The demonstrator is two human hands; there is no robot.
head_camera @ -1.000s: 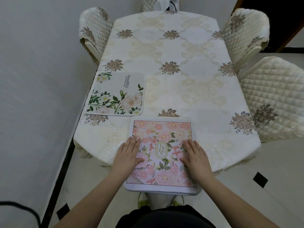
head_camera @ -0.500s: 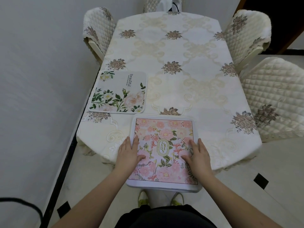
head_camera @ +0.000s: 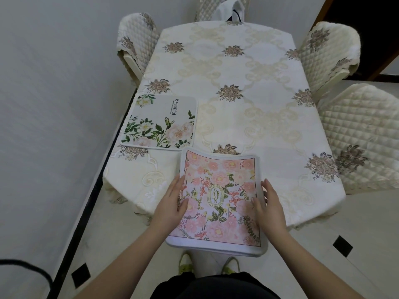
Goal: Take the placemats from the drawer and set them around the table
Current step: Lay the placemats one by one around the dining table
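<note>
I hold the pink mat (head_camera: 218,197) low in the middle of the frame, over the near edge of the table (head_camera: 226,83); its far edge bows upward and its near end hangs out past the table toward me. My left hand (head_camera: 172,203) grips its left side, thumb laid on the printed face and the fingers hidden under the edge. My right hand (head_camera: 269,206) grips the right side the same way, thumb on top, fingers tucked below. An oval label reading "GARDEN" sits between my thumbs. Just beyond the mat's upper left corner, the green mat (head_camera: 159,121) lies flat on the table near its left edge, apart from the pink one. Quilted chairs (head_camera: 330,52) stand around the table, two at the right of the frame, one at upper left and one at the top. My shoes (head_camera: 231,265) show on the tiled floor (head_camera: 323,244) at the bottom.
</note>
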